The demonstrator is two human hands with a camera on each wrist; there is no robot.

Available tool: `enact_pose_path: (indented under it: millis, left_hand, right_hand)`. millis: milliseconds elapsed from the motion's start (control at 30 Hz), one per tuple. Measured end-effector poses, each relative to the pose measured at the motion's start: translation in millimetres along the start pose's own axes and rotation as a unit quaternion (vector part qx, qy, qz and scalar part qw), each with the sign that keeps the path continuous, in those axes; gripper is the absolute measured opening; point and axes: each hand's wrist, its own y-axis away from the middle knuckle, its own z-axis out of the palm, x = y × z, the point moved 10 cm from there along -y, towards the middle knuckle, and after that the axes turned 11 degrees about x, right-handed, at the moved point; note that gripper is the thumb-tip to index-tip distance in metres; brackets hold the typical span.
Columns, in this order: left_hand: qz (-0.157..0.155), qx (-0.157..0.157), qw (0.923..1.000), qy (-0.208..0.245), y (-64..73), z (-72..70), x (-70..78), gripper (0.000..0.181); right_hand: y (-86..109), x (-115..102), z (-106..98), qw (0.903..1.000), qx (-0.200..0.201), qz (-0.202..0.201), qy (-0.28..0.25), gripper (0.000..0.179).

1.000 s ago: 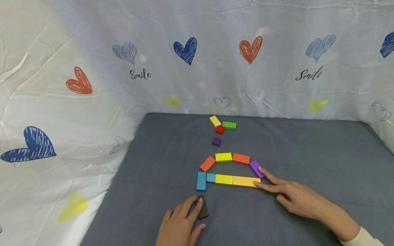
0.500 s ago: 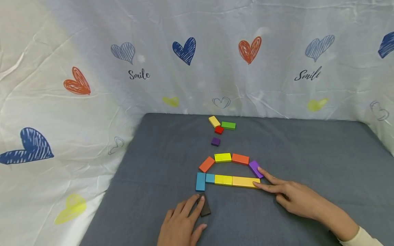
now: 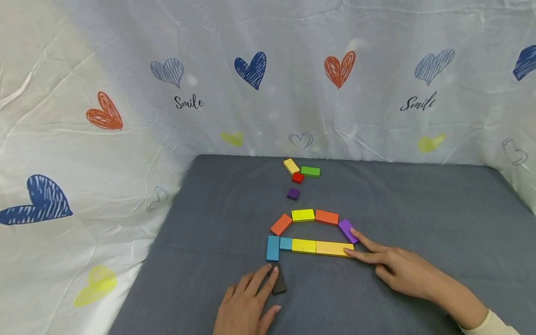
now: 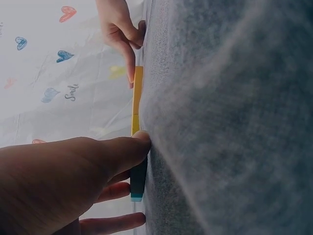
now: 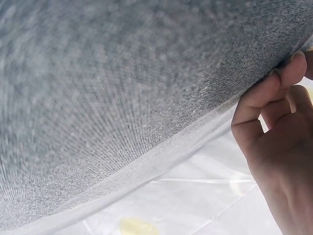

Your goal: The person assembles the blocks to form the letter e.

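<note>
In the head view my left hand touches a black block with its first two fingertips, at the block's upper end; the thumb lies apart from it. Just beyond that block lies an upright blue block. Two extended fingers of my right hand touch blocks: one is on the right end of a long orange-yellow block, the other on a purple block. Between the blue and orange-yellow blocks run a small blue block and a yellow block.
An orange-red block, a yellow block and another orange-red block arch above the row. Farther back lie a dark purple block, a red one, a green one and a pale yellow one. A heart-printed white curtain surrounds the grey-covered table.
My left fingers have slid the black block slightly away from me and to the right, closer to the upright blue block. My right hand has stayed on its two blocks.
</note>
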Motion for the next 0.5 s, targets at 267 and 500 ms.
enact_pose_path:
  millis: [267,500]
  left_hand:
    - [0.000,-0.003,1.0000,-0.004,-0.3,0.9,-1.1,0.075]
    - [0.004,0.007,0.9999,-0.008,0.3,0.0,-1.3,0.077]
  right_hand:
    - [-0.3,1.5,0.9,1.0000,0.003,0.005,0.006,0.074]
    - [0.7,1.2,1.7,1.0000,0.004,0.006,0.007,0.074]
